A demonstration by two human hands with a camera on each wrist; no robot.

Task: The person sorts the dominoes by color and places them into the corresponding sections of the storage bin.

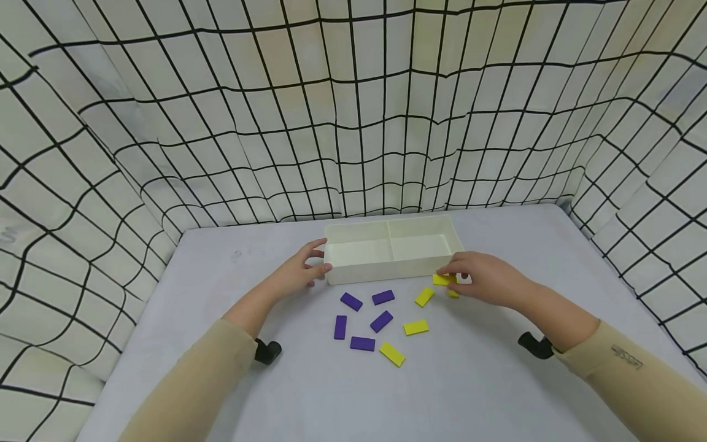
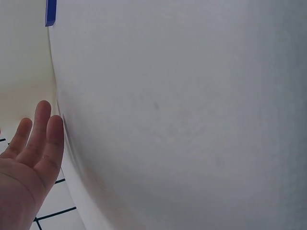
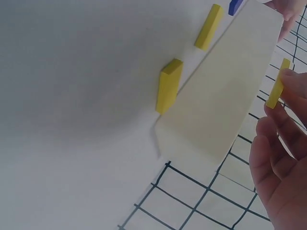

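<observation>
A white two-compartment box (image 1: 361, 272) stands at the back of the table. At its left end my left hand (image 1: 301, 268) touches the wall, fingers fairly straight. My right hand (image 1: 488, 279) pinches a yellow block (image 3: 278, 84) between thumb and fingers, raised near the box's front right corner. Under that hand, another yellow block (image 1: 453, 294) lies partly hidden. More yellow blocks (image 1: 416, 327) are scattered in front of the box, and several purple blocks (image 1: 382, 321) lie to their left. Both visible compartments hold no blocks.
A white cloth-like surface (image 1: 469, 393) covers the table. Black netting (image 1: 359, 123) over pale walls rises behind it and at both sides. Dark wrist-camera mounts (image 1: 268, 352) hang beneath the forearms.
</observation>
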